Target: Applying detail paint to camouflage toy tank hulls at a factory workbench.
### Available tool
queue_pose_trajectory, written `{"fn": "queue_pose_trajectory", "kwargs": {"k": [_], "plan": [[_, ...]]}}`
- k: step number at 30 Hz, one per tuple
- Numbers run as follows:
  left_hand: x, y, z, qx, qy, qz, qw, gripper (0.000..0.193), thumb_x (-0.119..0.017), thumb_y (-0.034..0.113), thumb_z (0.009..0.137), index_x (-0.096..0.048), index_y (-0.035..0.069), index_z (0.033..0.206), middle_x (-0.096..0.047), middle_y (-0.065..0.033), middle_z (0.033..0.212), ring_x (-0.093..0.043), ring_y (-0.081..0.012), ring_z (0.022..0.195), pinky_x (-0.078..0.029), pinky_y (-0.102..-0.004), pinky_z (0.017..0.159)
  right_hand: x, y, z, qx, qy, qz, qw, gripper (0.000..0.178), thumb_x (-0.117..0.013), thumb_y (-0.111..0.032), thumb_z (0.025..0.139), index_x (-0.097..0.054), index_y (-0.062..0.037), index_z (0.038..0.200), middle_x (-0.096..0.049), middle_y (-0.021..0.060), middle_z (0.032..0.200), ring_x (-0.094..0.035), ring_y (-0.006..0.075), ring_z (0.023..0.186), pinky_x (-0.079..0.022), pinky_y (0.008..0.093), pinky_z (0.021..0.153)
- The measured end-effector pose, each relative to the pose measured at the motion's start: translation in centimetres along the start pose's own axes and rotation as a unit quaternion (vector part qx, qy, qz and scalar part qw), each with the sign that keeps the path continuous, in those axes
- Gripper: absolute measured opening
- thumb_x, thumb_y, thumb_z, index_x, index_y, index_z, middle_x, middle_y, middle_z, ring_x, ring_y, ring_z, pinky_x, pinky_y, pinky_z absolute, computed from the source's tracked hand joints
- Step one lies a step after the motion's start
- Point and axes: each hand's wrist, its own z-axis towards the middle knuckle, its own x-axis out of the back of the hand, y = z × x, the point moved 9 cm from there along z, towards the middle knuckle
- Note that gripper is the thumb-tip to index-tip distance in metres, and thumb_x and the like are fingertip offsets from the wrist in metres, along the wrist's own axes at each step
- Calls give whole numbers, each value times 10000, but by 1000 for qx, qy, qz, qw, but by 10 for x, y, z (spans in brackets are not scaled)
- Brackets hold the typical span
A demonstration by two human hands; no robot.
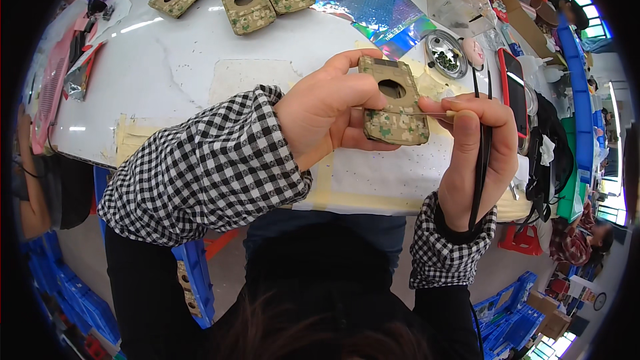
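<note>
Over the near edge of the table, my left hand (pixel 320 107) is closed on a camouflage toy tank hull (pixel 405 101), a flat piece with a round hole in its top. Its thumb presses beside the hole and the fingers go underneath. From the right, my right hand (pixel 492 130) pinches a thin pale stick with a fine tip (pixel 435 114), which reaches across the hull just below the hole. Whether the tip touches the surface I cannot tell. Black tweezers (pixel 483 167) are also held in that hand, points upward.
Several similar hulls (pixel 248 3) lie at the far side. Right of them are iridescent sheets (pixel 393 23), a round dish (pixel 445 53) of small dark green bits, a red-edged phone (pixel 513 90) and plastic bags (pixel 460 0). A pink comb-like object (pixel 53 87) lies at the left edge.
</note>
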Motion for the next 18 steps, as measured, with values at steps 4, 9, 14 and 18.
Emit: {"fn": "queue_pose_trajectory", "kwargs": {"k": [4,9,14,18], "plan": [[0,0,0,0,1,5,1000,618,-459,139,885,-180,80,1433,-489,-151,1298,-587,-287,1115,-521,-413,903,17,4,0,-29,57,34,997,132,-492,-90,967,-516,39,977,-605,122,918,-673,221,857,-520,297,809],[0,0,0,-2,-4,6,1000,624,-458,131,881,-174,71,1434,-485,-183,1306,-587,-319,1116,-534,-387,885,47,-4,4,76,115,-272,952,82,-595,-49,904,-567,26,886,-620,57,806,-592,130,710,-463,257,654],[4,1,4,-13,-10,13,1000,626,-448,128,883,-164,63,1437,-485,-212,1306,-579,-349,1123,-532,-375,887,35,-13,9,150,90,-403,898,73,-670,14,804,-606,-1,835,-598,86,756,-560,207,661,-438,284,608],[6,4,5,-24,3,18,1000,620,-440,136,887,-166,70,1440,-485,-223,1305,-575,-355,1128,-520,-371,905,28,-1,12,132,44,-411,901,100,-679,-14,804,-622,-17,886,-600,103,786,-580,243,696,-454,314,626]]}}
